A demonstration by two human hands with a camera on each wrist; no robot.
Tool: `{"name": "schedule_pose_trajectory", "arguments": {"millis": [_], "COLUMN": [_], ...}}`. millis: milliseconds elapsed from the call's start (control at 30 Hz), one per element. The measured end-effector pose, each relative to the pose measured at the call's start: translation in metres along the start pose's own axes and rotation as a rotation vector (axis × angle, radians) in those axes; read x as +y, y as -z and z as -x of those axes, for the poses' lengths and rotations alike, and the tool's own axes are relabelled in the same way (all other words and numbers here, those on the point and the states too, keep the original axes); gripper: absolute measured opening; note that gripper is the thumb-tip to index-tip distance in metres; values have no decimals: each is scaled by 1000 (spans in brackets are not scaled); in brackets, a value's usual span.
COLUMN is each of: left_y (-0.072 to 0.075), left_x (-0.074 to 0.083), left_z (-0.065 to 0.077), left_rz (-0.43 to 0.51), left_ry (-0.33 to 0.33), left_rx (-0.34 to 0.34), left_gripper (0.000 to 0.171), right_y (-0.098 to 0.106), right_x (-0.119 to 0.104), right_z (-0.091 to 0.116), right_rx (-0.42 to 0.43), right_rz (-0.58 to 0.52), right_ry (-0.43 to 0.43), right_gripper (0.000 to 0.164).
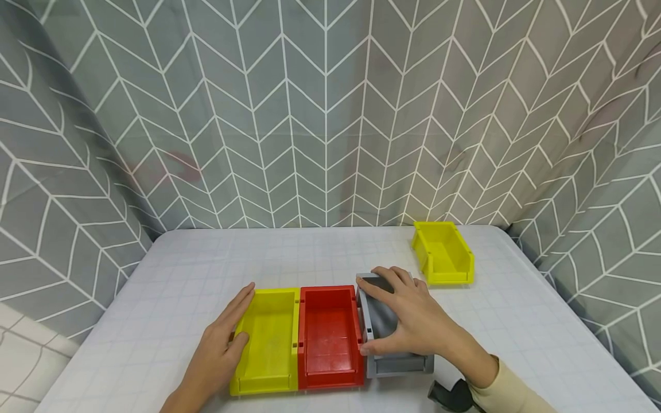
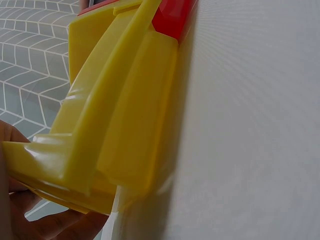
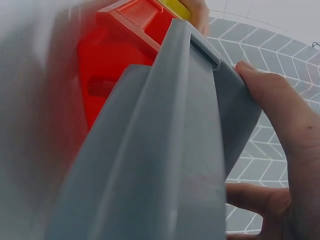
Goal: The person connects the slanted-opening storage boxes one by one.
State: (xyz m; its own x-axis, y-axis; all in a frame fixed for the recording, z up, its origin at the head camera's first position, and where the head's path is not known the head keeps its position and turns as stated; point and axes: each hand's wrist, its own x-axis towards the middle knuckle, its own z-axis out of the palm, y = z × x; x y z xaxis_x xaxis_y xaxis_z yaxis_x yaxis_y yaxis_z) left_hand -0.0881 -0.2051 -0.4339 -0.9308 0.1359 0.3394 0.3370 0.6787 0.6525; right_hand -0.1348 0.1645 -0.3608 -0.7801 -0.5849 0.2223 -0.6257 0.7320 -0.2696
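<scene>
A yellow bin [image 1: 268, 338] and a red bin [image 1: 332, 335] stand side by side on the table. To their right is a grey bin [image 1: 403, 366], close against the red one's right wall. My right hand [image 1: 413, 321] spans the grey bin from above and grips it, thumb on the left wall near the front, fingers over the far part. The right wrist view shows the thumb [image 3: 272, 90] on the grey bin's rim. My left hand [image 1: 219, 350] rests along the yellow bin's left wall with fingers extended, the thumb touching its side.
Another yellow bin [image 1: 445, 255] sits apart at the back right of the white table [image 1: 181, 275]. A black object [image 1: 451, 396] is by the right wrist at the front. Patterned grey curtain [image 1: 325, 115] hangs behind the table and along both sides.
</scene>
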Motion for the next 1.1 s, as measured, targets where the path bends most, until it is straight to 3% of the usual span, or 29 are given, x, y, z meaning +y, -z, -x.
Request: {"name": "schedule_pose_trajectory", "arguments": {"millis": [1100], "left_y": [-1], "left_x": [2], "left_z": [0], "left_rz": [-25], "left_ry": [9], "left_rx": [3], "left_gripper": [77], "right_y": [-6], "right_x": [4], "right_z": [2], "right_rx": [-17], "right_rz": [2], "right_ry": [16], "right_gripper": [104]}}
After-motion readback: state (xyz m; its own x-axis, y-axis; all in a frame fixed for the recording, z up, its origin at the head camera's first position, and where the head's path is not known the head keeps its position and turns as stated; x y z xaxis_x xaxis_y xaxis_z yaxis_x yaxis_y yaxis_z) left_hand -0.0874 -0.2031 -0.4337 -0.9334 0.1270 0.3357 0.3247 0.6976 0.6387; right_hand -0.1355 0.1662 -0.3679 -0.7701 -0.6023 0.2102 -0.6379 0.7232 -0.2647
